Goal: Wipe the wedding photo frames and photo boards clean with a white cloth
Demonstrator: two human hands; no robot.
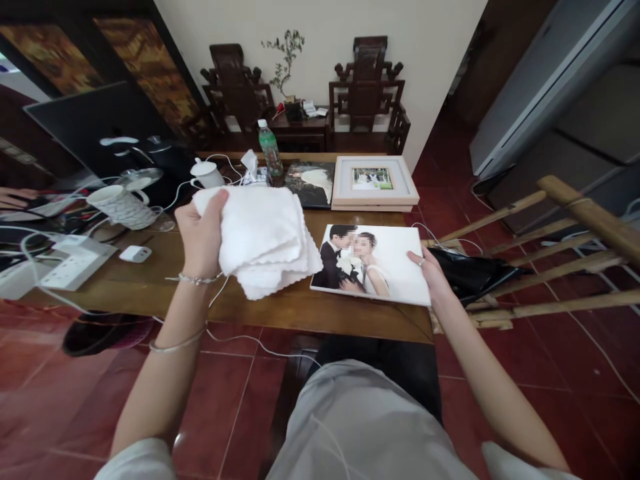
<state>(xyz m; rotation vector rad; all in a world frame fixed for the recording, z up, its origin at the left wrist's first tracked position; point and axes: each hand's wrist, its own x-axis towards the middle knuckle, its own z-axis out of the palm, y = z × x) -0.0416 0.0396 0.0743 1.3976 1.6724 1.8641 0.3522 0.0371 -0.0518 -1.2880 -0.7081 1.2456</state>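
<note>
we are clutching a folded white cloth (pixel 260 237) in our left hand (pixel 200 233), raised off the table, while our right hand (pixel 434 279) is gripping the photo canvas (pixel 375 263) edge, wiping not yet begun.

A home: carved wooden chairs (pixel 367 87), framed wedding photo (pixel 374 180), red tiled floor (pixel 525 373).

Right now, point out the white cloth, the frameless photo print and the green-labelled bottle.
white cloth (pixel 260 233): head view, middle of the folded layers.
frameless photo print (pixel 395 263): head view, plain white area right of the couple.
green-labelled bottle (pixel 270 150): head view, on its green label.
</note>
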